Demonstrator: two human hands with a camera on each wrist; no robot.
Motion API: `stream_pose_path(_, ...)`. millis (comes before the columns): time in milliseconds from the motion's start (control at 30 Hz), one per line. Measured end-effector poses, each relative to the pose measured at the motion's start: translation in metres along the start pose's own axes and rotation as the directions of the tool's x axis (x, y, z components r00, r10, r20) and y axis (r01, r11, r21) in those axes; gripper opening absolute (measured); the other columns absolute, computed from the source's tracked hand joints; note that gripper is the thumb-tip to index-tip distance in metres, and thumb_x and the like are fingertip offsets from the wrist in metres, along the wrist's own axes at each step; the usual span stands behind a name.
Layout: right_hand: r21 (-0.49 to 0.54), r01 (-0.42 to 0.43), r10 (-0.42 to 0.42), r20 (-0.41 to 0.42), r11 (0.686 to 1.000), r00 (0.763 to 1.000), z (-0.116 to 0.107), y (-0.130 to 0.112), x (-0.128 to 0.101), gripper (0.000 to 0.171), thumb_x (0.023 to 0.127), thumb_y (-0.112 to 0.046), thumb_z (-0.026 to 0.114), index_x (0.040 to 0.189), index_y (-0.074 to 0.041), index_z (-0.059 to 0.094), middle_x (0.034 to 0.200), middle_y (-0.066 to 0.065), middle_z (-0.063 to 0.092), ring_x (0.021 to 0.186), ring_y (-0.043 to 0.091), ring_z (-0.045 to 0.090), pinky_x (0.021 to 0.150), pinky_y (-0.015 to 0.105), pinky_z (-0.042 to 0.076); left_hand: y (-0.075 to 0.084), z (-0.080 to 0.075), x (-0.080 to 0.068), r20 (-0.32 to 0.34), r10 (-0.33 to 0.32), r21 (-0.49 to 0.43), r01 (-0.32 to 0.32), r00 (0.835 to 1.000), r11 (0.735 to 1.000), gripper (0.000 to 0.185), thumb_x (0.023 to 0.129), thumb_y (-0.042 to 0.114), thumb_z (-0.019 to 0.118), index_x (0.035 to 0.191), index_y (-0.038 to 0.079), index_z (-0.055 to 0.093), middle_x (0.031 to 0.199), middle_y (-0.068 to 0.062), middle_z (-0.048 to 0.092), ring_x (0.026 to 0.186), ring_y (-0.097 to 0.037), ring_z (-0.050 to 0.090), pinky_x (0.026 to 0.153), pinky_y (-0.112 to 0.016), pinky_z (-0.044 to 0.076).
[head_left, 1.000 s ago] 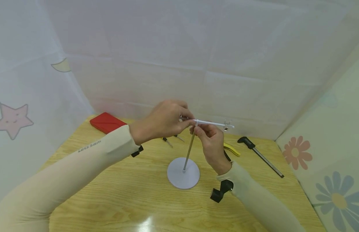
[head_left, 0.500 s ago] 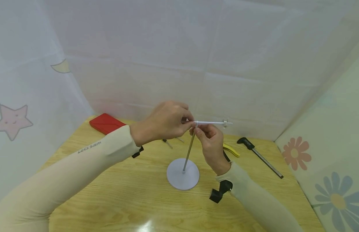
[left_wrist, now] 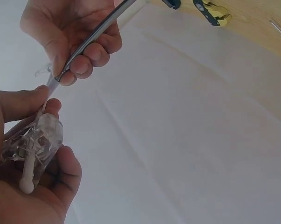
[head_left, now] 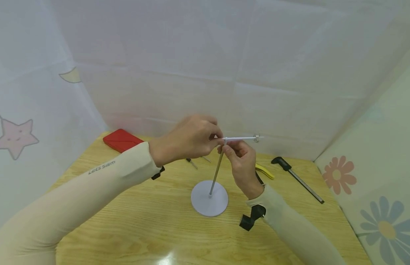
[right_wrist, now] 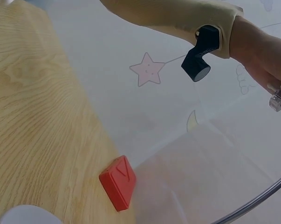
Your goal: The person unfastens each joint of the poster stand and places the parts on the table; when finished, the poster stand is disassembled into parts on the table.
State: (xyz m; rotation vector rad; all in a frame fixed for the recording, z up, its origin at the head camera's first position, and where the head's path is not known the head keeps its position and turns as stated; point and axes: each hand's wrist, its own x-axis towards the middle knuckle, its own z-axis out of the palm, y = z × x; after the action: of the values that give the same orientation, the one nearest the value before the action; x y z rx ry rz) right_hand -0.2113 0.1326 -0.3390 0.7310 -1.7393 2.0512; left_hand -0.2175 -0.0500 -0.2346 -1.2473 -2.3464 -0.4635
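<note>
Left hand (head_left: 191, 138) pinching white crossbar (head_left: 241, 138), right hand (head_left: 239, 162) gripping upright rod (head_left: 216, 175) beneath, wrists raised.

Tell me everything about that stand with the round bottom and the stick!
The stand has a flat, round, pale grey base resting on the wooden table. A thin grey rod, metal by its look, rises from the base's middle, leaning a little. At its top a thin white crossbar points sideways. The right hand pinches the rod's top; the left hand grips the crossbar's other end.
</note>
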Motion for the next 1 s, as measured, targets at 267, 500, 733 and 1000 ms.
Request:
stream_pose_path(267,-0.002,0.012,-0.012,-0.01,1.0,1.0,-0.0008,0.0018,0.0001,0.013,0.096,0.004,0.06,0.098,0.017,0.061,0.087,-0.003,0.073,0.082,0.011,0.071,0.087,0.025,0.059,0.0003,-0.002,0.0028,0.029,0.017,0.001,-0.017,0.999,1.0,0.01,0.093,0.017,0.074,0.094,0.011,0.082,0.081,0.001,0.07,0.07,-0.01,0.06,0.062,-0.024,0.05)
stream_pose_path(500,0.006,0.022,-0.022,0.001,1.0,1.0,0.0001,0.0024,0.0006,0.008,0.096,0.005,0.059,0.098,0.013,0.061,0.088,-0.003,0.073,0.082,0.011,0.071,0.086,0.025,0.059,-0.0008,-0.0032,0.002,0.055,-0.003,-0.019,0.004,0.998,1.0,0.011,0.093,0.018,0.074,0.094,0.011,0.082,0.082,0.002,0.071,0.067,-0.007,0.059,0.06,-0.023,0.049)
stream_pose_path(733,0.007,0.009,-0.009,-0.002,1.0,1.0,0.0003,0.0031,0.0001,0.006,0.096,0.004,0.061,0.098,0.005,0.066,0.088,-0.003,0.074,0.082,0.011,0.072,0.087,0.025,0.059,-0.0059,-0.0015,0.0018,0.032,0.041,-0.019,-0.04,0.999,0.999,0.01,0.092,0.016,0.075,0.094,0.01,0.082,0.077,0.001,0.068,0.068,-0.009,0.057,0.061,-0.023,0.049)
stream_pose_path(1000,0.015,0.02,-0.02,-0.013,1.0,1.0,0.001,0.0036,-0.0002,0.004,0.096,0.006,0.06,0.097,0.008,0.064,0.088,-0.003,0.073,0.081,0.01,0.072,0.086,0.024,0.059,-0.0057,-0.0009,-0.0001,0.026,0.045,-0.07,-0.043,0.999,0.997,0.01,0.094,0.015,0.073,0.095,0.01,0.082,0.08,0.001,0.068,0.068,-0.007,0.059,0.06,-0.02,0.049)
